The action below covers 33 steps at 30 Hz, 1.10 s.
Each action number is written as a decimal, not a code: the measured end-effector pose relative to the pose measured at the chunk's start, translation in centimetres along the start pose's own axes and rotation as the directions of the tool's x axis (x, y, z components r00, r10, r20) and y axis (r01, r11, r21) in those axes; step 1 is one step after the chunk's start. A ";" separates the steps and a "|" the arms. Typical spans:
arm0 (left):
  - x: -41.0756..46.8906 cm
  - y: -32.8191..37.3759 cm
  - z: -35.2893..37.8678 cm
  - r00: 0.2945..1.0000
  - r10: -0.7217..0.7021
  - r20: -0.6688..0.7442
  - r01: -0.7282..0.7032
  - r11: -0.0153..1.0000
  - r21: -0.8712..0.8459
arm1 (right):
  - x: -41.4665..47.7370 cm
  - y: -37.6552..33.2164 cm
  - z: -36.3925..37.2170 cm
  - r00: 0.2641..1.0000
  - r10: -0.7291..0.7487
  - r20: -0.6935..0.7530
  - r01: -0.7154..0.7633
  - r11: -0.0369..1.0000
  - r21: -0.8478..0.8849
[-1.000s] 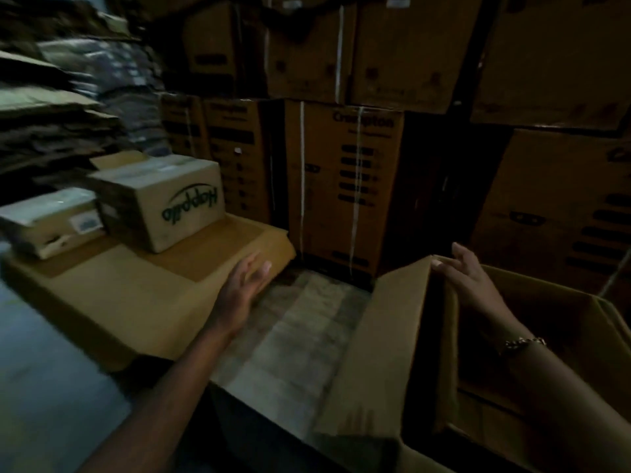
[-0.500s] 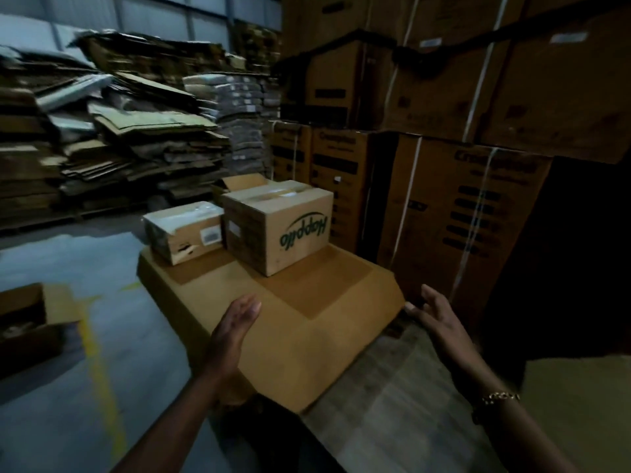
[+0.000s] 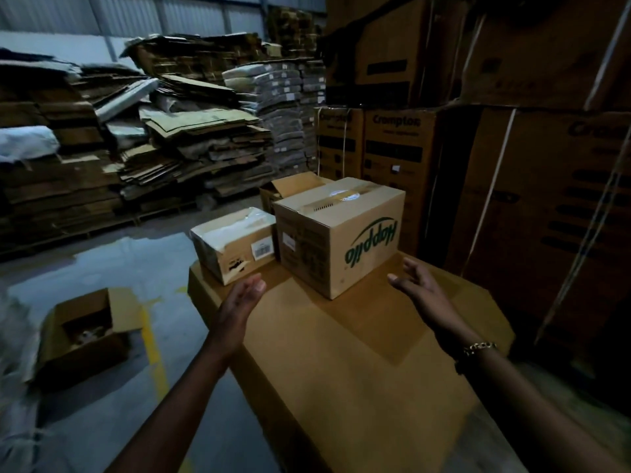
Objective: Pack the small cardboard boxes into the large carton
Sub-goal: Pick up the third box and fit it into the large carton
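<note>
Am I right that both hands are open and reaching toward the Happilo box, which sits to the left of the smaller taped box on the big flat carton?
Not quite. The head view shows the Happilo box to the right of the smaller taped box, not the left. The rest holds: the left hand and right hand are open and reaching toward it, and both boxes sit on the big flat carton.

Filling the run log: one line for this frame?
phase: reach | left hand: open, empty | right hand: open, empty | target: Happilo box, untouched, between hands | beside it: taped small box
</note>
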<state>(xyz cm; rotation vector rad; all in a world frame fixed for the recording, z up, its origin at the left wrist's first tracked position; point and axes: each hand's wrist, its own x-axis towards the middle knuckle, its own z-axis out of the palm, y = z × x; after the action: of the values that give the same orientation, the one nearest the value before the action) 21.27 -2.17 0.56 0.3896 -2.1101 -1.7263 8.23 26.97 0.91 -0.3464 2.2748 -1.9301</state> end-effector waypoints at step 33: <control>49.6 -9.7 1.5 0.879 -0.164 0.448 0.168 0.985 0.031 | 26.9 2.7 15.7 0.862 0.303 -0.407 -0.293 0.952 0.090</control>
<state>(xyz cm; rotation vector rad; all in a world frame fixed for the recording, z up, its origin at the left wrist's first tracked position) -23.65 -24.98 -3.30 0.1811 -2.4434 -2.0878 -13.96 5.36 -3.22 0.4474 2.3569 -2.0087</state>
